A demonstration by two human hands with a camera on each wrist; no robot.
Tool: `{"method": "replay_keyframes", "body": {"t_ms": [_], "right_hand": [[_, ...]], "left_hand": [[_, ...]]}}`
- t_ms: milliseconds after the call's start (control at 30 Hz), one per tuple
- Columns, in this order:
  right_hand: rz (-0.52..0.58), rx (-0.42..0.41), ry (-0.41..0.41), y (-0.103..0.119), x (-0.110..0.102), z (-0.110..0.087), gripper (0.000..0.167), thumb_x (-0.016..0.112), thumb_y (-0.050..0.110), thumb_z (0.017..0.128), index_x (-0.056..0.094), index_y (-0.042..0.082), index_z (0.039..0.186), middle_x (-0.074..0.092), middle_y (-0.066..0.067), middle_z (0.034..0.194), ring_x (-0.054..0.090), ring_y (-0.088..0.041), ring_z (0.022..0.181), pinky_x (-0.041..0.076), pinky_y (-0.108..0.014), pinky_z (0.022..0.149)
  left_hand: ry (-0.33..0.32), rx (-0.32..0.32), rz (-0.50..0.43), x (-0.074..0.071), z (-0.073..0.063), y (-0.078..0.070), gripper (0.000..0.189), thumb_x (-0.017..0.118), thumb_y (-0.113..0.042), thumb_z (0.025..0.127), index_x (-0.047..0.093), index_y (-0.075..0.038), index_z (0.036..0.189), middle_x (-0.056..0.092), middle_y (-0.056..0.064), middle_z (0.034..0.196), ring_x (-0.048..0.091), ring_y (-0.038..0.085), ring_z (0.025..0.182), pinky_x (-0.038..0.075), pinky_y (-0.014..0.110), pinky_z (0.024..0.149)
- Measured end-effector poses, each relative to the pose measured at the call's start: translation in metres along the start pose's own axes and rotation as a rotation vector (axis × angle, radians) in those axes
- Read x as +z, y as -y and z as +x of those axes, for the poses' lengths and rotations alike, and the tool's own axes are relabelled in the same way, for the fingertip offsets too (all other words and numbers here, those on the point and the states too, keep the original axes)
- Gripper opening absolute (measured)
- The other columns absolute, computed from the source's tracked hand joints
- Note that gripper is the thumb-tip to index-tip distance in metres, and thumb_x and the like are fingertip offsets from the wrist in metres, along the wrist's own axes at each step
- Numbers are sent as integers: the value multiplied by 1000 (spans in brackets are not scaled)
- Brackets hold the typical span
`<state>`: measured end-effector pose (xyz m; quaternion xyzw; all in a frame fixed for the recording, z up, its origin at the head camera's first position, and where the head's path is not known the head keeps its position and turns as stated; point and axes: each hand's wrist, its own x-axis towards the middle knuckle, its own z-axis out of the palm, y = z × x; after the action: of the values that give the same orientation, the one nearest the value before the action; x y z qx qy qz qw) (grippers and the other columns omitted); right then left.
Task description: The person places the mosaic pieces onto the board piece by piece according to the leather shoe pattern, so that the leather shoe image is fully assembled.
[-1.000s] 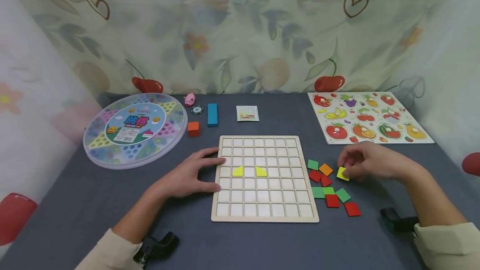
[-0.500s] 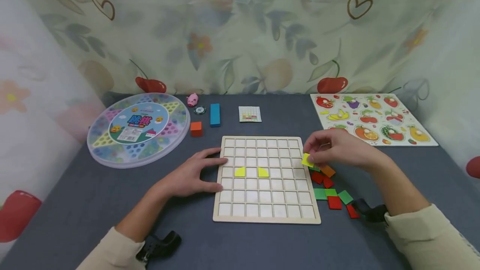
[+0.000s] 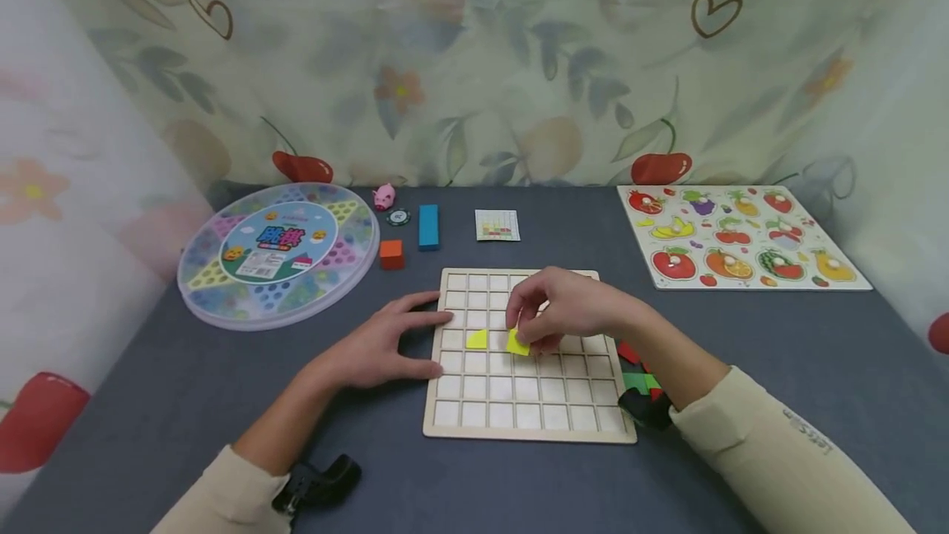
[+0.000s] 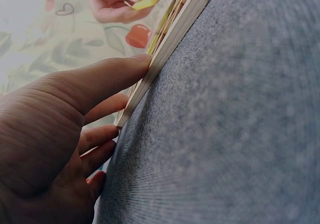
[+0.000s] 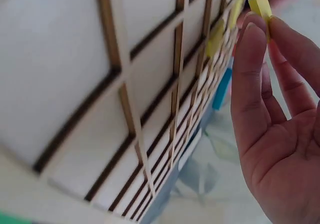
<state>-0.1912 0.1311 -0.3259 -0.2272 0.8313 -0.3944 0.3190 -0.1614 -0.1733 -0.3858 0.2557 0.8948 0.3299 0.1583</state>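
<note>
We see a dark grey tabletop (image 3: 393,468). At left on it we find a round game box (image 3: 278,258); near upper centre, a pink pig (image 3: 384,197), round chip (image 3: 398,217), orange cube (image 3: 391,255), blue block (image 3: 428,227) and printed card (image 3: 497,225); at centre, a gridded board (image 3: 549,390); just right of that, partly hidden green tiles (image 3: 634,381); upper right, a fruit board (image 3: 745,233).

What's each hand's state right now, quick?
Left hand: open, touching the left edge of the wooden grid board.
Right hand: closed, pinching a yellow tile over the board.
</note>
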Motion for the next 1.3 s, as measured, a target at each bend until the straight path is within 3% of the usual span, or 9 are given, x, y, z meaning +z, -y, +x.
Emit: {"method": "replay_keyframes", "body": {"t_ms": [333,767,967,1133,1300], "right_hand": [[-117,-35,41,10,21,20,13,70,-5,86,73,8,89,68,-3,71,65,-16,59,57,-30,64],[-213,-16,-30,11,31,19,16,74,-4,84,77,12,86,66,-2,68,62,-15,56,51,-26,57],[-142,-18,-53,7,19,10,6,72,12,94,78,13,95,69,-5,79,65,-17,62,56,-33,64],[-77,5,-85,6,2,-3,16,70,22,99,77,10,105,70,-11,90,67,-25,71,58,-37,70],[-56,-25,-123,-5,-15,-18,21,71,25,98,76,7,109,73,-14,102,70,-31,82,59,-39,74]], "left_hand": [[-15,9,16,1,0,0,71,79,-43,90,54,-22,152,30,7,169,28,38,152,31,65,116],[-5,10,9,-1,0,-1,71,79,-43,90,54,-21,153,29,8,169,28,39,152,29,67,117],[1,13,9,0,1,-2,71,78,-43,90,53,-22,153,29,9,169,27,39,152,29,67,117],[-2,13,13,-1,0,-2,71,79,-42,90,53,-21,153,29,10,169,27,40,152,29,67,117],[-4,15,12,1,-1,0,71,79,-43,90,53,-20,153,30,11,168,27,40,151,29,67,116]]}}
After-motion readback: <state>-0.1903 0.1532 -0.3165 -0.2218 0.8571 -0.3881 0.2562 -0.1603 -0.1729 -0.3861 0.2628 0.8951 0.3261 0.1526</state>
